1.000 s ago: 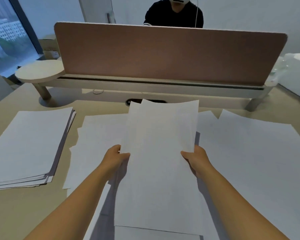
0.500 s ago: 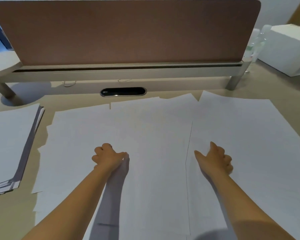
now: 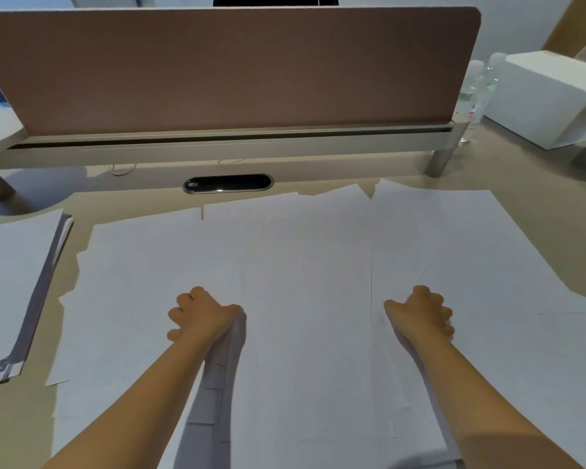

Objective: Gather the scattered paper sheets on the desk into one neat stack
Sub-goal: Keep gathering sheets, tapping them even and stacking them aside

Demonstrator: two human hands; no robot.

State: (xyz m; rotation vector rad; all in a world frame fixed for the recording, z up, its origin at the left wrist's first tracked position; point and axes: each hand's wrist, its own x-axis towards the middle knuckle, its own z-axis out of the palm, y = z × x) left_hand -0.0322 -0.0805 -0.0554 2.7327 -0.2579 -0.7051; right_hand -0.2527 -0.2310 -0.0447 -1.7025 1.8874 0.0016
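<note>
A bundle of white paper sheets [image 3: 305,299] lies flat in the middle of the desk, on top of other loose sheets. My left hand [image 3: 203,316] grips the bundle's left edge, fingers curled and thumb on the edge. On the right edge, my right hand [image 3: 420,313] holds it the same way. More scattered sheets spread to the left [image 3: 132,265] and to the right [image 3: 481,252], overlapping. A neat stack of paper [image 3: 14,282] sits at the desk's left side, apart from the rest.
A brown divider panel [image 3: 230,69] on a raised rail closes the back of the desk. Below it is a dark cable grommet [image 3: 227,183]. A white box [image 3: 548,99] and clear bottles [image 3: 477,86] stand at the back right.
The bundle, held up off the desk a second ago, now lies flat on it. Both hands stay at its side edges.
</note>
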